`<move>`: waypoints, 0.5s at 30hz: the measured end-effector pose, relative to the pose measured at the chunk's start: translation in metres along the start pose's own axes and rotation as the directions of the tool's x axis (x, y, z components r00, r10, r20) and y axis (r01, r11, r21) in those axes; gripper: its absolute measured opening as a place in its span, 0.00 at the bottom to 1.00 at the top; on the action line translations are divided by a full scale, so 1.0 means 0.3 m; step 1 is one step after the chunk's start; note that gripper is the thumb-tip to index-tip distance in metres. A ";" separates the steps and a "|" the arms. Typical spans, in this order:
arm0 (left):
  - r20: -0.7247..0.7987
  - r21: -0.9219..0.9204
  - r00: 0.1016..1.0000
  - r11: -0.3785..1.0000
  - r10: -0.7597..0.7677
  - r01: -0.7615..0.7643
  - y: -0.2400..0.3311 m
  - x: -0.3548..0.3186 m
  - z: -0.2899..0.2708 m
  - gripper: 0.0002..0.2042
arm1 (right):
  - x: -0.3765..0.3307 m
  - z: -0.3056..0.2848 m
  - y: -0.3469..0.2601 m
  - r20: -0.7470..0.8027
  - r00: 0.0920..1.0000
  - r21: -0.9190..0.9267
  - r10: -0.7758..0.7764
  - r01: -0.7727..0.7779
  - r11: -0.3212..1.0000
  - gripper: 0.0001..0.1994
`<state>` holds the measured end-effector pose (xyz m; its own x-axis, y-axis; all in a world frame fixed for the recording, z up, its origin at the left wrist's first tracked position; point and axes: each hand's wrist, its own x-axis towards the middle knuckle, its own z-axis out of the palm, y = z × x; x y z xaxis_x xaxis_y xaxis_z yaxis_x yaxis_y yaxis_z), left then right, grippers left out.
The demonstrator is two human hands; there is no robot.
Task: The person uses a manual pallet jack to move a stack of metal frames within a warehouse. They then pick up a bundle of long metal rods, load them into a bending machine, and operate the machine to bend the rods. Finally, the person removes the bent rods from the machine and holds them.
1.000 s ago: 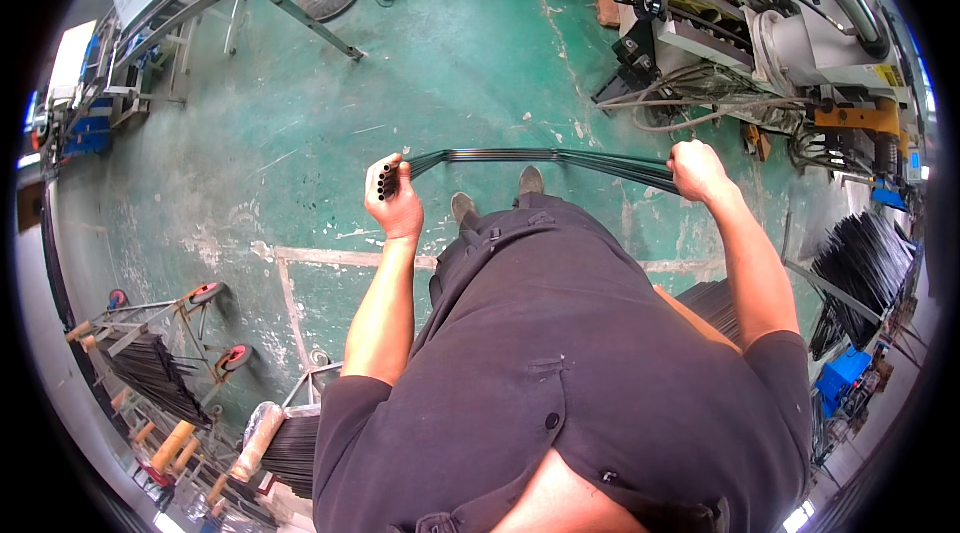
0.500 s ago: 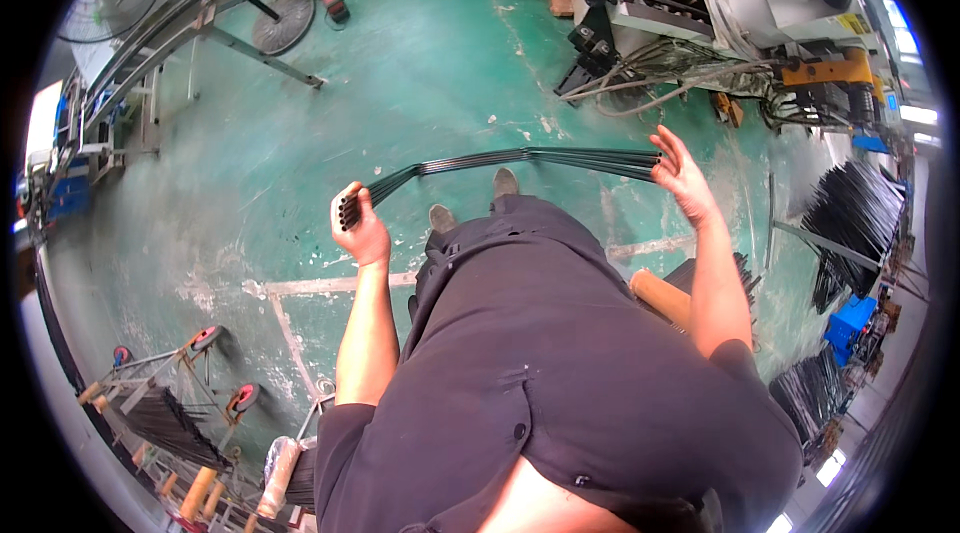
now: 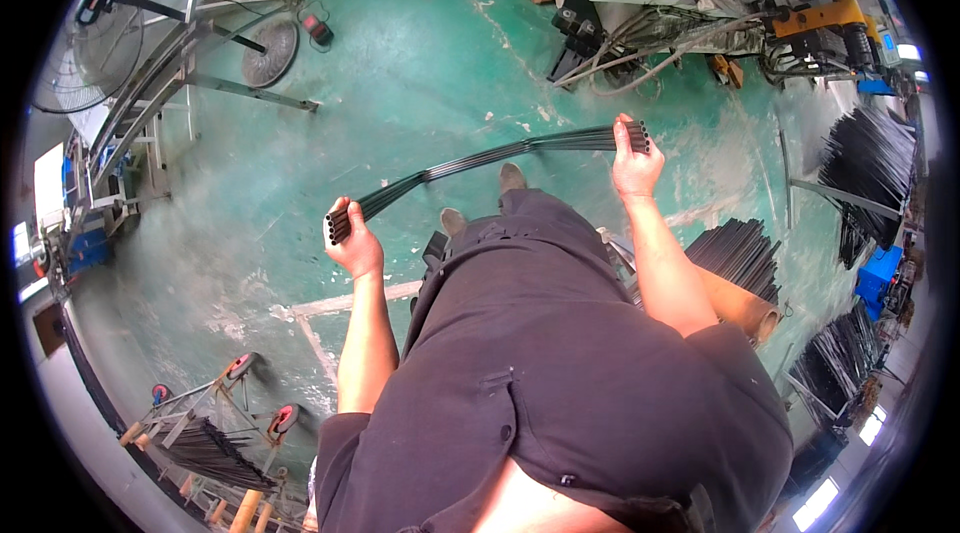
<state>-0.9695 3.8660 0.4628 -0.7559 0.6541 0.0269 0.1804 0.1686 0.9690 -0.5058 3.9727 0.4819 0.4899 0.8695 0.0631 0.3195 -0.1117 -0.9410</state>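
Observation:
A bundle of thin black metal tubes stretches across in front of me, bent at two places along its length. My left hand is closed round the near-left end, where several hollow tube mouths show past the fingers. At the other end my right hand grips the bundle, thumb on top, with the tube ends poking out to the right. The bundle hangs above the floor, higher at the right end than at the left.
Beside my right arm lies a stack of black tubes by a brown roller. A machine with hoses stands far right. A metal frame is far left, and a wheeled cart with black tubes stands near left.
My right hand has gone from open fingers beside the tube ends to a closed grip on them, moving left. The left hand keeps its hold, and the view has shifted slightly.

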 end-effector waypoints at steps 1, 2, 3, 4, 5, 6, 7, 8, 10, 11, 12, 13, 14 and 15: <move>-0.002 -0.004 1.000 1.000 -0.018 0.018 0.002 0.002 -0.002 0.13 | 0.002 -0.005 -0.003 0.009 1.000 -0.047 -0.028 0.028 0.999 0.14; 0.007 0.004 1.000 1.000 -0.026 0.026 0.008 0.003 -0.006 0.14 | 0.004 -0.008 -0.005 0.021 0.998 -0.096 -0.057 0.058 0.994 0.14; 0.014 0.012 0.999 0.999 -0.034 0.034 0.013 0.004 -0.009 0.15 | 0.008 -0.008 0.006 0.031 0.998 -0.049 -0.055 0.057 0.997 0.14; 0.020 0.020 0.999 0.999 -0.042 0.041 0.019 0.005 -0.011 0.17 | 0.015 -0.008 0.022 0.042 0.998 -0.002 -0.055 0.055 0.999 0.14; 0.017 0.008 0.999 0.999 -0.036 0.035 0.010 0.003 -0.028 0.17 | 0.009 0.001 0.026 0.063 0.997 0.051 -0.049 0.046 0.998 0.15; 0.014 -0.002 0.999 1.000 -0.029 0.029 -0.003 0.002 -0.039 0.18 | 0.003 0.006 0.029 0.068 0.997 0.117 -0.043 0.035 0.993 0.16; 0.011 -0.013 1.000 1.000 -0.023 0.023 -0.014 0.002 -0.052 0.18 | -0.001 0.007 0.031 0.074 0.997 0.182 -0.036 0.022 0.983 0.17; 0.023 -0.021 0.999 0.999 -0.027 0.027 -0.013 0.003 -0.060 0.20 | -0.002 0.014 0.027 0.080 0.996 0.250 -0.030 0.010 0.968 0.18; 0.023 -0.065 0.998 0.996 -0.059 0.060 -0.015 -0.006 -0.075 0.21 | -0.006 0.010 0.028 0.103 0.994 0.213 -0.034 0.011 0.977 0.21; 0.023 -0.053 0.997 0.996 -0.068 0.069 -0.001 -0.017 -0.076 0.22 | -0.011 0.006 0.019 0.104 0.995 0.241 -0.003 -0.023 0.970 0.21; 0.031 -0.009 0.999 0.999 -0.037 0.037 0.000 -0.026 -0.078 0.23 | -0.013 0.003 0.010 0.111 0.993 0.271 0.028 -0.057 0.961 0.21; 0.027 -0.035 0.998 0.998 -0.052 0.053 -0.001 -0.043 -0.073 0.24 | -0.010 -0.008 0.013 0.106 0.994 0.241 0.032 -0.057 0.969 0.21; 0.030 -0.060 0.997 0.996 -0.065 0.066 0.006 -0.054 -0.063 0.24 | -0.013 -0.018 0.003 0.096 0.995 0.217 0.033 -0.054 0.975 0.20; 0.047 -0.103 0.995 0.990 -0.091 0.095 0.001 -0.066 -0.053 0.26 | -0.004 -0.029 0.012 0.098 0.995 0.214 0.021 -0.041 0.976 0.20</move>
<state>-0.9646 3.8414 0.4666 -0.7386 0.6702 -0.0729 0.0417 0.1534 0.9873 -0.4981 3.9671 0.4812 0.4148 0.9099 0.0110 0.1185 -0.0420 -0.9921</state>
